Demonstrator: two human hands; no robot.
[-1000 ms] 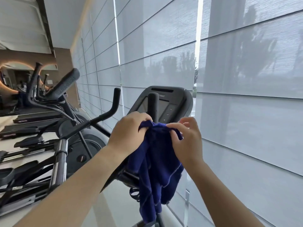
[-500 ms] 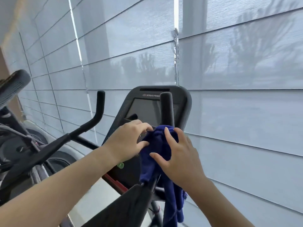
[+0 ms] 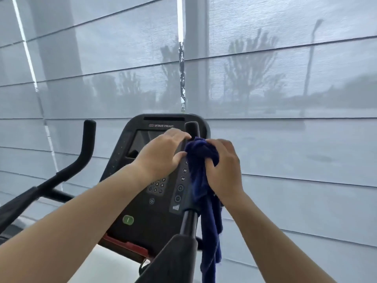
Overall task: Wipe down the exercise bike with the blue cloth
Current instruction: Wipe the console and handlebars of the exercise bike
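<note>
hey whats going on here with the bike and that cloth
A person is wiping an exercise bike by a shaded window. The right hand grips a bunched blue cloth around the upright right handlebar, just below its tip, with the rest of the cloth hanging down. The left hand rests beside it, against the console. The left handlebar stands untouched.
</note>
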